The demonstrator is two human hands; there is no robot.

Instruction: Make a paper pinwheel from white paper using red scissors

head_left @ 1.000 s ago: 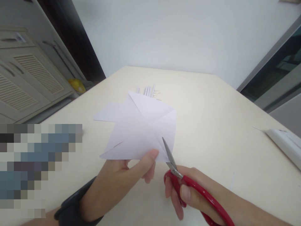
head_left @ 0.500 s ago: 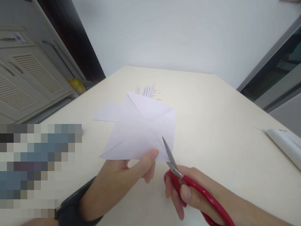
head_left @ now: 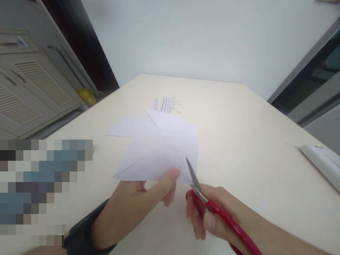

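A square of white paper (head_left: 159, 152) with diagonal creases is pinched along its near edge by my left hand (head_left: 151, 196), thumb on top and fingers beneath. My right hand (head_left: 223, 216) grips red-handled scissors (head_left: 198, 193). Their blades are parted around the paper's near right corner, one blade above the sheet and the other mostly hidden below it. A slit runs inward from the near left corner along a crease. Behind the square lies another piece of white paper (head_left: 120, 124), partly covered.
Several thin white sticks (head_left: 166, 104) lie farther back on the cream table (head_left: 233, 138), beside small thin bits (head_left: 179, 112). A white object (head_left: 320, 164) sits at the right edge. A narrow white strip (head_left: 262, 203) rests near my right forearm. The left side is pixelated.
The scissors and my right hand have shifted slightly right and nearer. The paper's far edge has dipped a little, showing more of the sticks behind it. My left hand keeps its pinch.
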